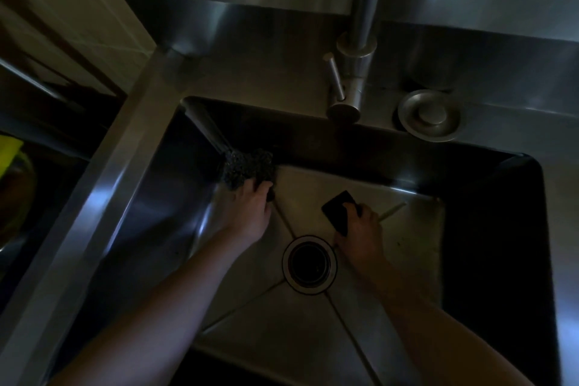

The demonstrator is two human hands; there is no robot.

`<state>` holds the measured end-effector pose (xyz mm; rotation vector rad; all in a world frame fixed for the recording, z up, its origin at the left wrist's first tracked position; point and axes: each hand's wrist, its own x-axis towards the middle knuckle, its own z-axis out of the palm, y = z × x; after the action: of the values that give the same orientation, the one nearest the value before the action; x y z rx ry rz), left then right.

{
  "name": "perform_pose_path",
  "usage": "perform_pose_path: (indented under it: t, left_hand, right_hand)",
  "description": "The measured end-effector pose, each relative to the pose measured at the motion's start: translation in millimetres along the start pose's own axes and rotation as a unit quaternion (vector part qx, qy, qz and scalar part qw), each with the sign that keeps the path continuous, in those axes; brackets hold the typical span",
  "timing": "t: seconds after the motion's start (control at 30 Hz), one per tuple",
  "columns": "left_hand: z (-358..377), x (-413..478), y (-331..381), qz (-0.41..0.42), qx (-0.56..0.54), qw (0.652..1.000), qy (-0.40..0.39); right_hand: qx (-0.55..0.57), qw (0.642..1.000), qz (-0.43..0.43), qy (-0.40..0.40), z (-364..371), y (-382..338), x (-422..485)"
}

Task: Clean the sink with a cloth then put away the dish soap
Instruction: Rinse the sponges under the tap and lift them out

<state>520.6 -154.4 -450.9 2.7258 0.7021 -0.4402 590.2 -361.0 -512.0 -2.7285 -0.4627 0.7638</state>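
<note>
Two grips in the sink (pixel 163 197): our left grip (pixel 250 213) clutches a bunched dark cloth (pixel 247 166), no clear long axis, at the far-left corner; our right grip (pixel 360 229) holds a flat pad (pixel 336 210).

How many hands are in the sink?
2. The left hand grips a dark cloth under the water at the back; the right hand grips a flat black pad beside the drain.

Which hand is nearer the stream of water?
Left. The left hand holds the dark cloth right under the stream; the right hand grips a dark pad beside the drain, farther right.
</note>
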Motion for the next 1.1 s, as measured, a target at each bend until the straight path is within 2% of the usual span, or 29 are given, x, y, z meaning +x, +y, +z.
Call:
perform_pose_path:
  t: [0.2, 0.43, 0.57, 0.83, 1.1]
  left_hand:
    - [8.1, 29.1, -1.8, -0.021, 0.019, 0.999, -0.046]
    - [13.2, 50.3, -2.1, -0.074, -0.024, 0.996, 0.048]
    - [18.3, 60.4, -1.8, -0.1, -0.033, 0.994, 0.023]
    - [30.4, 64.5, -4.3, -0.084, 0.041, 0.995, 0.03]
    - [15.0, 33.7, -10.4, -0.051, 0.016, 0.999, 0.01]
  right_hand:
    - [-0.008, 1.0, 0.009, 0.009, -3.6, -2.5, 5.1]
    - [0.034, 0.999, 0.013, 0.033, -9.0, -5.8, 10.6]
    - [0.061, 0.997, 0.018, 0.047, -9.6, -4.6, 12.4]
    - [0.093, 0.993, 0.01, 0.07, -12.3, -1.4, 9.8]
    - [0.116, 0.989, 0.002, 0.087, -26.0, -6.6, -7.4]
